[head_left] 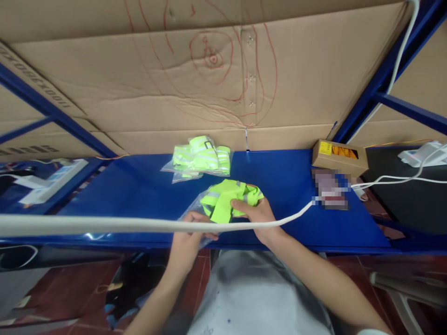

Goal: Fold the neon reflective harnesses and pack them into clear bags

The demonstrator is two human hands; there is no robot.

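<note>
A folded neon-yellow vest with grey reflective strips lies on the blue table, partly inside a clear plastic bag. My right hand grips the vest at its near edge. My left hand holds the open end of the bag just left of the vest. Farther back sits a small pile of bagged neon vests.
A white cable runs across the view in front of my hands. A small cardboard box with a yellow label and a blurred flat object lie at the right. A cardboard sheet forms the back wall. Blue rack beams stand at both sides.
</note>
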